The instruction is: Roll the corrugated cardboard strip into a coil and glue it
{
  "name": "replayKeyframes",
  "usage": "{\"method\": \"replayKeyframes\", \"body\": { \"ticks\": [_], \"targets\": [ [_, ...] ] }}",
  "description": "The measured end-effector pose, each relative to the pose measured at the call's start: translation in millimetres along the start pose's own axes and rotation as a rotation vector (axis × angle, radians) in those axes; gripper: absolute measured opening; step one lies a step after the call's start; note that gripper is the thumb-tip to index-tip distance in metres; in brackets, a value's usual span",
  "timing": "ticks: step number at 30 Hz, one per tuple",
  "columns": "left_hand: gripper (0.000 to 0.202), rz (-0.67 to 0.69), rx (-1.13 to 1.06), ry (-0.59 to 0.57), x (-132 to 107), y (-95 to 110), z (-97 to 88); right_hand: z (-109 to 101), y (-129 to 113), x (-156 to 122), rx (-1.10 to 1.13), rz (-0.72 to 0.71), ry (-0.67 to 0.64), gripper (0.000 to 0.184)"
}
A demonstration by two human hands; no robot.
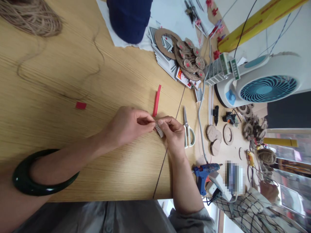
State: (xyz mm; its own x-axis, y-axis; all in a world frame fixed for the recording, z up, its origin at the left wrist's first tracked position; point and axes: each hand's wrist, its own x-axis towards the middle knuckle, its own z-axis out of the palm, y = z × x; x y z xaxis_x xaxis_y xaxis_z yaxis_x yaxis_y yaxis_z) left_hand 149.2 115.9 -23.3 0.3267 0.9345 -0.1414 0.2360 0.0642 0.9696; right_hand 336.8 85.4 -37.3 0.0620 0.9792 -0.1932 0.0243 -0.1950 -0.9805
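Note:
Over the wooden table, a small strip of corrugated cardboard (159, 130) is pinched between my two hands. My left hand (132, 124) holds its left end with thumb and fingertips, and a dark green bangle (20, 176) circles that forearm. From the other side, my right hand (173, 131) grips the strip between thumb and index finger. Just beyond the fingertips lies a folded red paper strip (156, 101). Scissors with white handles (189, 136) rest right of my right hand. A small red paper piece (81, 105) is on the table to the left.
A coil of brown paper cord (31, 17) sits at the far left. Cardboard rings with flower-like rolls (189, 58) lie at the back near a dark blue cap (130, 19). A fan (264, 81), a blue glue gun (202, 176) and a co-worker's checked sleeve (255, 207) are on the right.

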Motion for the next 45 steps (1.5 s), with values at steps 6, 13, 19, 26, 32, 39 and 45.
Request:
{"method": "replayKeyframes", "body": {
  "ticks": [6,13,19,26,32,39,45],
  "targets": [
    [0.015,-0.085,-0.197,0.029,-0.2,-0.8,1.2,3.4,-6.5,-2.1,-0.003,-0.045,0.044,0.022],
    [0.015,-0.069,-0.149,0.056,-1.0,1.3,2.4,6.7,-6.4,-3.5,-0.033,-0.052,-0.01,0.018],
    [0.012,-0.039,-0.111,0.082,-1.1,0.2,3.2,7.7,-4.6,-4.0,-0.009,-0.053,-0.016,0.017],
    [0.015,-0.034,-0.165,0.053,-0.4,-3.2,1.9,6.9,-3.9,-4.7,-0.015,-0.014,-0.002,0.018],
    [0.015,-0.022,-0.101,0.063,-1.7,0.0,2.4,7.3,-2.6,-4.3,-0.016,-0.021,0.014,0.014],
    [0.015,-0.042,-0.116,0.081,-2.5,-0.5,3.5,7.5,-4.4,-4.5,-0.046,-0.032,0.021,0.016],
    [0.014,-0.067,-0.12,0.071,-3.4,0.5,5.0,7.2,-3.7,-5.6,-0.062,-0.037,-0.009,0.014]
  ]
}}
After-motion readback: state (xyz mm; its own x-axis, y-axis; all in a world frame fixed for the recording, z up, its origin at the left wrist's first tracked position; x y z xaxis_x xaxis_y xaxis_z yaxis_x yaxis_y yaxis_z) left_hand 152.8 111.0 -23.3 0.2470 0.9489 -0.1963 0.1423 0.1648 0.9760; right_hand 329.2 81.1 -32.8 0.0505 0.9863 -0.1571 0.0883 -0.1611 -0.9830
